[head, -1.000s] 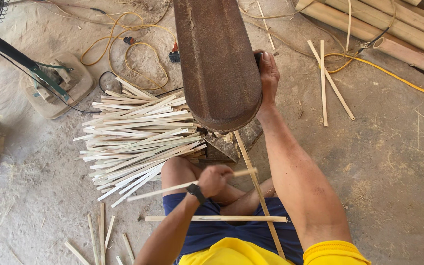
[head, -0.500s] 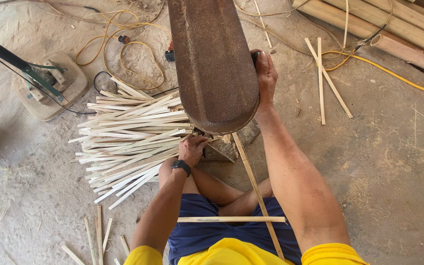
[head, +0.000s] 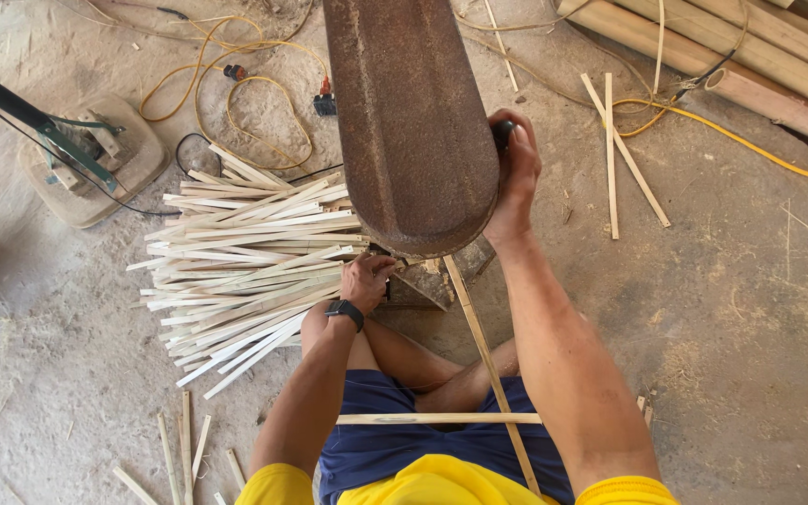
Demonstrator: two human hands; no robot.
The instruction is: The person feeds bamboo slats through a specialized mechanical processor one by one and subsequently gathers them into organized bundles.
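Observation:
A broad rusty metal blade (head: pixel 411 122) fills the upper middle of the head view, pointing down toward a wooden block (head: pixel 441 276). My right hand (head: pixel 514 173) grips its dark handle at the blade's right edge. My left hand (head: pixel 367 281), with a black watch on the wrist, is closed on something small beside the block under the blade tip; what it holds is hidden. A long bamboo strip (head: pixel 488 360) runs from the block back over my lap. Another strip (head: pixel 437 419) lies crosswise on my blue shorts.
A large pile of split bamboo strips (head: pixel 245 262) lies to the left. A fan base (head: pixel 86 159) and yellow cable (head: pixel 236 103) are at upper left. Bamboo poles (head: pixel 759 65) lie at upper right, with loose strips (head: pixel 614 150) nearby on the dusty floor.
My left hand moved up from my lap to the block under the blade. The right hand stayed on the handle.

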